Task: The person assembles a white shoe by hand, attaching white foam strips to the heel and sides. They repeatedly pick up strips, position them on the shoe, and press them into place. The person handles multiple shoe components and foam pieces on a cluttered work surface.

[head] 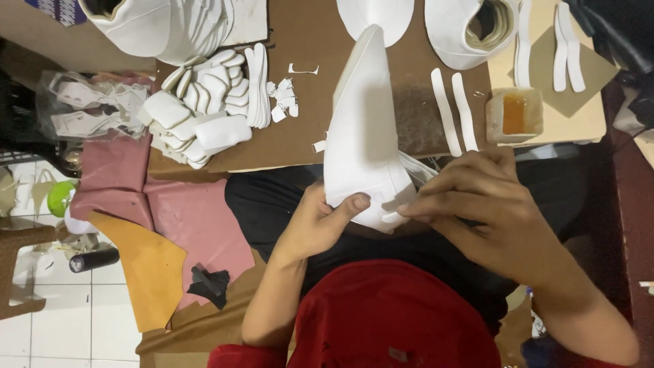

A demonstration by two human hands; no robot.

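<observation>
I hold a white shoe upper upright over my lap, its pointed end toward the brown work board. My left hand grips its lower edge, thumb pressed on the white face. On the right side of that edge, the fingertips of my right hand pinch it. Both hands are closed on the piece. Two white strips lie on the board just right of the upper.
A heap of white cut pieces lies at the board's left. Small container of amber glue at the right. More white uppers at the far edge. Pink and tan sheets lie on the floor at left.
</observation>
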